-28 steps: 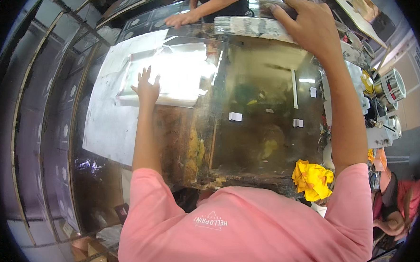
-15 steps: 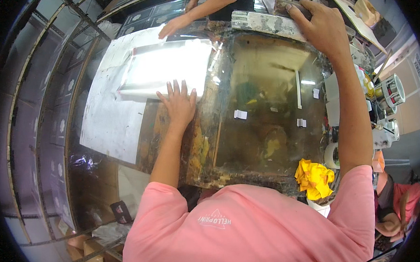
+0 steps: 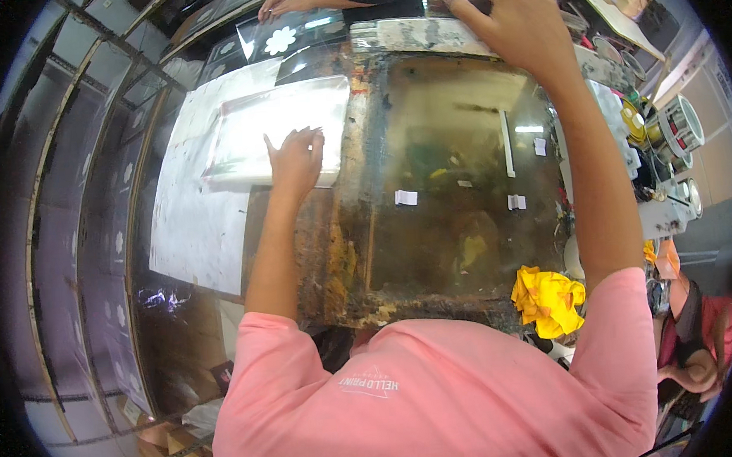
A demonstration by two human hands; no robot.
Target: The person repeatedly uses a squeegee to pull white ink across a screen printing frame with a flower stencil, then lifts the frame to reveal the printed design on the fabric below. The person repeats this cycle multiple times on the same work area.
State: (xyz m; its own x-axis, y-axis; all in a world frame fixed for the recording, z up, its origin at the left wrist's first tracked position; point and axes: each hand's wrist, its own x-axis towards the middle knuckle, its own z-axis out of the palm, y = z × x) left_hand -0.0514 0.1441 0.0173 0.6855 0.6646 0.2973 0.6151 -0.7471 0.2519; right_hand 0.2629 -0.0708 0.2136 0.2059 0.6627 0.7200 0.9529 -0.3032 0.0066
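A stack of clear, glossy plastic sheets (image 3: 253, 123) lies on white paper, bright with glare. My left hand (image 3: 298, 159) is over its near right part, fingers bent and the thumb side drawn together. Whether a sheet edge is between those fingertips cannot be made out. At the far side, my right hand (image 3: 525, 26) grips a pale, paint-stained bar (image 3: 418, 37), its thumb stretched along it. Below that bar lies a glossy brownish panel (image 3: 450, 249) with small white tabs (image 3: 406, 197) and a narrow white strip (image 3: 507, 142) on it.
A crumpled yellow cloth (image 3: 549, 302) sits at the near right corner. Tubs and cans (image 3: 679, 125) crowd the right side. Across the table is a co-worker's forearm (image 3: 309, 1), near a sheet with a white flower shape (image 3: 280, 41). Metal racks (image 3: 89, 160) stand left.
My left hand has gone from flat, spread fingers to bent ones on the stack. The co-worker's hand has drawn back, and a white flower shape now shows there. The pale bar appears further left.
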